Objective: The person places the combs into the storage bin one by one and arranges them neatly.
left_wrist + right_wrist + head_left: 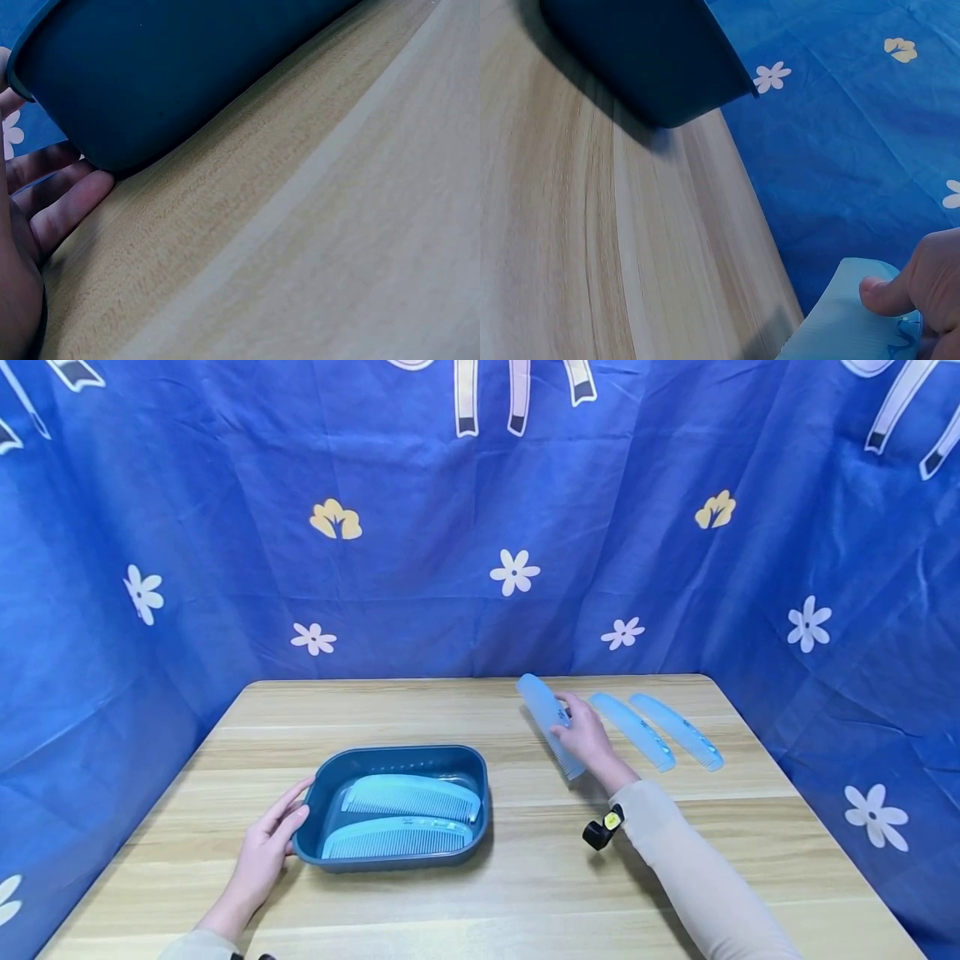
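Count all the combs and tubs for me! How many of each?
Combs: 5 (2 in the tub, 1 in the right hand, 2 on the table)
Tub: 1
Total: 6

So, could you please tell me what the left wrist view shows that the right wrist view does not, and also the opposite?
Only the left wrist view: the left hand, with fingertips at the lower edge of the basin.

Only the right wrist view: the right hand holding a blue comb, and a yellow print on the cloth.

Both: the basin from outside, the wooden table, and blue cloth with white flower print.
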A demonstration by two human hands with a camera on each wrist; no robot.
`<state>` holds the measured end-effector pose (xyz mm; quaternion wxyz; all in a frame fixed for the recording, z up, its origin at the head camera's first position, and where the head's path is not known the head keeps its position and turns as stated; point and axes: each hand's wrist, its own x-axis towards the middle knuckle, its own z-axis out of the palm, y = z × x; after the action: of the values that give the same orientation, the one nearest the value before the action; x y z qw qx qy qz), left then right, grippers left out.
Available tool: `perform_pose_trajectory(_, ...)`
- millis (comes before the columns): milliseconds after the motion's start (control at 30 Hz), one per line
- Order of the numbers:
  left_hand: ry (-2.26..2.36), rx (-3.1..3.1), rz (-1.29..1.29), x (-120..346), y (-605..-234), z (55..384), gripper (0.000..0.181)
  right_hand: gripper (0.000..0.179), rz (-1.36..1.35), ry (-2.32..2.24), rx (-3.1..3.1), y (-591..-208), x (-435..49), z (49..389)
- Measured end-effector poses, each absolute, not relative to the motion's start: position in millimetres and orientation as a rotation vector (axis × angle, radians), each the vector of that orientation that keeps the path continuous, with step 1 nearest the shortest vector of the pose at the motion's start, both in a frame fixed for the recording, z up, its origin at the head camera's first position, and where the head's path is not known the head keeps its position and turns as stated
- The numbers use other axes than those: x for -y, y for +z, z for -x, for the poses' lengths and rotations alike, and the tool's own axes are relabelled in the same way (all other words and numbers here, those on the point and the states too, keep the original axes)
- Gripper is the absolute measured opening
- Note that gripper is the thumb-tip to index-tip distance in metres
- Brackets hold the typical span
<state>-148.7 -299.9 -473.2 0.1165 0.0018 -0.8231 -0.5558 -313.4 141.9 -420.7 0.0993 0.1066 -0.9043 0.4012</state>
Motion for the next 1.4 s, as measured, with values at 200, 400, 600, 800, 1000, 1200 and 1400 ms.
perform_pose_trajectory(200,-1.628,2.413,-0.001,300.1,-472.6,149.4,0.044,0.055,-0.360,1.174,2.642,-418.6,-137.7,308.3)
perform_pose_trajectory(400,-1.622,2.411,0.006,300.2,-472.7,149.0,0.044,0.055,-0.381,1.187,2.633,-416.4,-134.4,304.2)
perform_pose_trajectory(600,-1.618,2.409,0.002,300.3,-473.0,148.8,0.044,0.054,-0.421,1.181,2.613,-412.4,-130.4,299.8)
perform_pose_trajectory(800,-1.618,2.411,-0.002,301.0,-474.2,149.4,0.043,0.054,-0.464,1.190,2.571,-408.6,-125.8,294.9)
perform_pose_trajectory(1000,-1.647,2.386,0.007,302.2,-476.1,150.2,0.043,0.054,-0.513,1.233,2.523,-402.4,-120.3,287.2)
perform_pose_trajectory(1200,-1.648,2.387,0.005,302.4,-477.0,149.7,0.043,0.053,-0.585,1.229,2.478,-397.3,-115.5,280.7)
perform_pose_trajectory(1400,-1.644,2.393,-0.002,301.9,-476.6,149.8,0.043,0.053,-0.623,1.238,2.472,-393.9,-111.0,275.1)
